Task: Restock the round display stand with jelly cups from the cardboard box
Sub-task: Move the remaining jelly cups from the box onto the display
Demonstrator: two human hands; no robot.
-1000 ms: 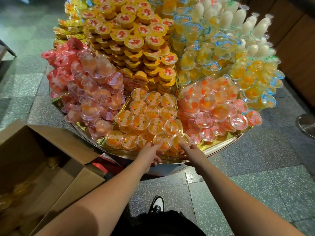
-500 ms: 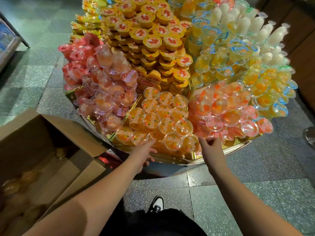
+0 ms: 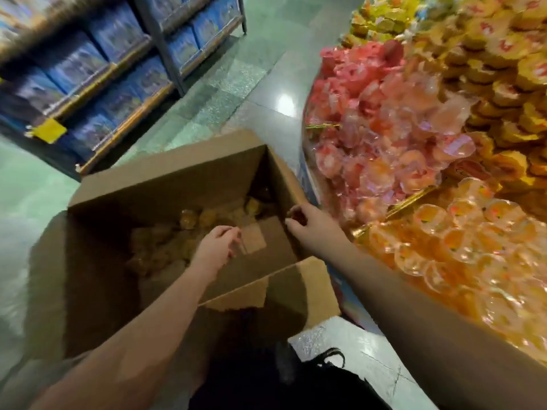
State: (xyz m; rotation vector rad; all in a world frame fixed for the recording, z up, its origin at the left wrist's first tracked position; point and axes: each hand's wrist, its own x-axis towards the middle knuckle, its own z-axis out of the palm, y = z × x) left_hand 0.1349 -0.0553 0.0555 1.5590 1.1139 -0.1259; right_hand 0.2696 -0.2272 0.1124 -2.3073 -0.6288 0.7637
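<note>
Step in hand: reaching into the open brown cardboard box (image 3: 165, 184) on the floor for more stock, judging by where both arms point.

Left hand: the left hand (image 3: 217, 242) hangs over the middle of the box with fingers loosely curled downward — nothing in it that I can see.

Right hand: the right hand (image 3: 307, 224) is at the box's right-hand wall, next to the stand; its fingers are bent, but motion blur hides whether they hold the cardboard edge, a cup or nothing, so I cannot tell.

Jelly cups in box: a thin scatter of translucent orange jelly cups (image 3: 189, 218) lies on the bottom, dim and blurred; much of the box floor shows bare cardboard.

Round display stand: the tiered round display stand (image 3: 414, 196) is just right of the box, with pink cups (image 3: 370, 119) heaped, the orange section (image 3: 461, 232) nearest the person well filled, and yellow-lidded cups (image 3: 503, 84) stacked higher.

Progress: the orange section looks largely stocked — what is left seems to be the few cups in the box.

Surroundings: a shelf of blue packs (image 3: 88, 69) stands across the green tiled floor.
</note>
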